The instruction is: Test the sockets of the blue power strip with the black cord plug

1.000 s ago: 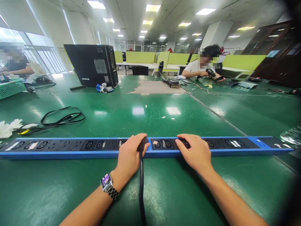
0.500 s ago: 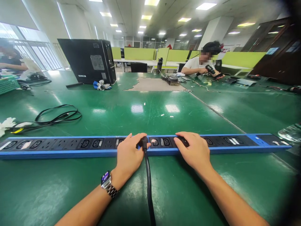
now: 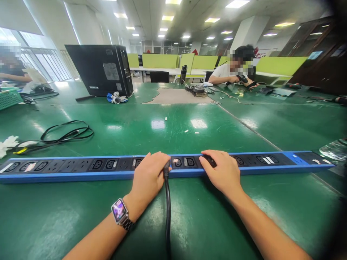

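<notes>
A long blue power strip (image 3: 81, 177) with black sockets lies across the green table in front of me. My left hand (image 3: 151, 169), with a watch on its wrist, is closed around a black power plug (image 3: 166, 169) at the middle of the strip. From the plug a thick black cable (image 3: 168, 213) runs down towards me. How far the plug sits in a socket is hidden by my fingers. To the right, my right hand (image 3: 222, 169) grips the strip, fingers over its far edge and thumb on the black face.
Left of the strip's far side lie a coiled black cord (image 3: 67, 131) and a white glove (image 3: 8, 145). A black computer case (image 3: 97, 70) stands further back beside balled gloves (image 3: 116, 98). Across the table a co-worker (image 3: 227, 72) holds a tool; another person sits far left.
My left hand has turned over the plug, covering more of it, and the cable has swung slightly. My right hand keeps its grip on the strip. The view has shifted a little.
</notes>
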A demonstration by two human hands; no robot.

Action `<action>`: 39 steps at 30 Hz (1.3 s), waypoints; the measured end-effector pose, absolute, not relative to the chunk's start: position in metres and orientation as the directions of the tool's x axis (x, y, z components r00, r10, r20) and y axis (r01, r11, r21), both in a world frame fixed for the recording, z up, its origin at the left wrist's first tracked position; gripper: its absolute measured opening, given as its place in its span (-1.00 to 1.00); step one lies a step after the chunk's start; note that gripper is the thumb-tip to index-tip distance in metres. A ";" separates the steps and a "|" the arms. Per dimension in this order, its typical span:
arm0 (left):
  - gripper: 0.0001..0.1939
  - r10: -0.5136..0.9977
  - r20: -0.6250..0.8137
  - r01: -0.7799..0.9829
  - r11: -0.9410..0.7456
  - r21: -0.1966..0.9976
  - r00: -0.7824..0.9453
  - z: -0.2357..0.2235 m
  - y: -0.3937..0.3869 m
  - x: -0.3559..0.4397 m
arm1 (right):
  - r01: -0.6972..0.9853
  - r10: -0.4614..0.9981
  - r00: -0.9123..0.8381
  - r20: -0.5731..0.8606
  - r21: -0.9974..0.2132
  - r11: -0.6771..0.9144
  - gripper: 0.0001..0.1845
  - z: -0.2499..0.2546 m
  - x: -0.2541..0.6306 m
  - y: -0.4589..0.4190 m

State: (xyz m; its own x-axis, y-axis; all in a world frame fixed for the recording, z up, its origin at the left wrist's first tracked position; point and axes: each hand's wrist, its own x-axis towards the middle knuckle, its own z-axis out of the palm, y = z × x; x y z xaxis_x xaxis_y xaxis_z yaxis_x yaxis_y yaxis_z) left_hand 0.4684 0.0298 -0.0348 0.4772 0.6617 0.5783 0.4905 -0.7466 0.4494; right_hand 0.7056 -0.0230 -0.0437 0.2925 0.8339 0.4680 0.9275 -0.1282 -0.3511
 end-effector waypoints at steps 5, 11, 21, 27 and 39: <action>-0.81 0.814 0.498 0.535 -0.575 0.619 0.300 -0.025 0.033 0.472 | 0.933 0.835 0.288 0.470 -0.333 -0.134 -0.69 -0.044 0.706 -0.023; -0.76 0.820 0.532 0.471 -0.563 0.679 0.214 -0.026 0.036 0.470 | 0.932 0.836 0.292 0.465 -0.335 -0.139 -0.69 -0.044 0.706 -0.023; -0.85 0.817 0.460 0.555 -0.574 0.602 0.347 -0.024 0.029 0.476 | 0.930 0.836 0.293 0.464 -0.342 -0.136 -0.68 -0.043 0.705 -0.022; -0.78 0.872 0.476 0.398 -0.481 0.782 0.118 -0.022 0.036 0.469 | 0.932 0.832 0.286 0.475 -0.338 -0.128 -0.68 -0.044 0.706 -0.023; -0.78 0.852 0.500 0.450 -0.512 0.732 0.157 -0.022 0.034 0.470 | 0.931 0.833 0.298 0.467 -0.336 -0.145 -0.69 -0.043 0.703 -0.024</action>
State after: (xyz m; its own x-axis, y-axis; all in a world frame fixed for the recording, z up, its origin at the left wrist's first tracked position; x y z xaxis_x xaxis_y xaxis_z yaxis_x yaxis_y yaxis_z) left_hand 0.4697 0.0340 -0.0217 0.1575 0.8518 0.4997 0.4497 -0.5123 0.7316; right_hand 0.7032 -0.0238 -0.0431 0.2980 0.8327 0.4667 0.9306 -0.1447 -0.3362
